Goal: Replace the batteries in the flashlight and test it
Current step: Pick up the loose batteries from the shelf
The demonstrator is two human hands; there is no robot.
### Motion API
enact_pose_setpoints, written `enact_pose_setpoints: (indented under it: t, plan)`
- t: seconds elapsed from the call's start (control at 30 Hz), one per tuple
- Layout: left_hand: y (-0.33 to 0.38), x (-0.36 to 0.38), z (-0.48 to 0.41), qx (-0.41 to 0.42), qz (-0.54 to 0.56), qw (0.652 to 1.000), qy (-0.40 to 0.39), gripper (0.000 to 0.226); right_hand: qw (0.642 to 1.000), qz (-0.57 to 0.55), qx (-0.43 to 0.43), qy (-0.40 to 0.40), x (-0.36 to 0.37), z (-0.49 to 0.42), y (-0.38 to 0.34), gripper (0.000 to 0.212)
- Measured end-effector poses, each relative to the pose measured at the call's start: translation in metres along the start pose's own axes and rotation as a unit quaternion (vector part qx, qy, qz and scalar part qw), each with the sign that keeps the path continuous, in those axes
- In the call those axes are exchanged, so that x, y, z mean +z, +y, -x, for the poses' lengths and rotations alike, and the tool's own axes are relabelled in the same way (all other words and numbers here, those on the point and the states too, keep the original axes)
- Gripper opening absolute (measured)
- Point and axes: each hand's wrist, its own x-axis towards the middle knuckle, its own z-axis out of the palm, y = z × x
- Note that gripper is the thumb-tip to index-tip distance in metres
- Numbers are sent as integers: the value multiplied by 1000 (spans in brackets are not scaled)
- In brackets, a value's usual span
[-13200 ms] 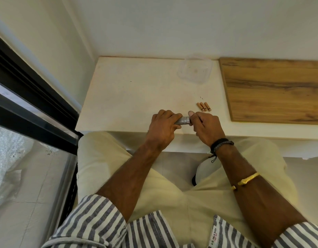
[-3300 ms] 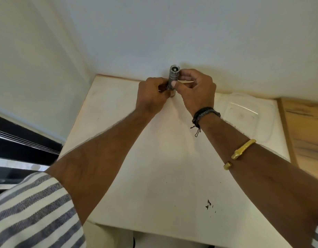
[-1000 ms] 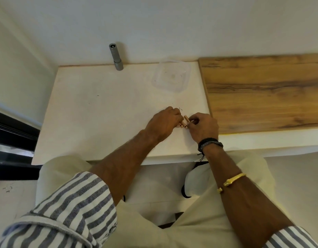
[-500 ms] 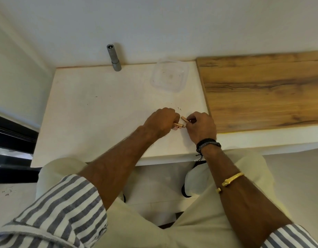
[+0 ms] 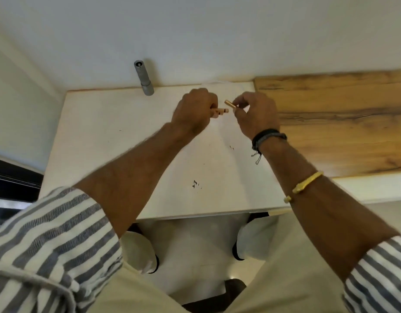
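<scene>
Copper-coloured batteries [image 5: 221, 111] stick out of your left hand [image 5: 192, 111], whose fingers are curled round them. There look to be at least two, though I can't tell the exact count. Your right hand [image 5: 256, 116] pinches a single battery [image 5: 230, 104] between thumb and fingertips. Its long axis slants toward the left hand, and the two lots are close but apart. Both hands are raised over the bench [image 5: 127, 143], near its back edge.

The flashlight [image 5: 144, 77] stands on its wide head at the back edge, toward the back left corner, close to the wall. Its long axis is upright and its upper end looks open. It lies left of and beyond both hands, and your left hand is the nearer. That hand is full, so I'd judge you must free some fingers before steadying the tube for loading.
</scene>
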Motion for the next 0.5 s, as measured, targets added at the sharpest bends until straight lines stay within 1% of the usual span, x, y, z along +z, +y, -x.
enact_pose_setpoints:
  t: [0.13, 0.3, 0.4, 0.5]
  plan:
    - [-5, -1, -32, -19, -13, 999, -23, 5, 998, 45, -4, -36, 3, -38, -14, 23]
    - [-10, 10, -51, -16, -66, 995, -77, 7, 992, 103, 15, -74, 18, -60, -20, 32]
    - [-11, 16, -55, 2, -103, 992, -68, 12, 992, 103, 21, -71, 27, -65, -19, 30]
    - [-15, 18, -55, 6, -83, 995, -59, 17, 994, 88, 21, -69, 29, -65, -13, 24]
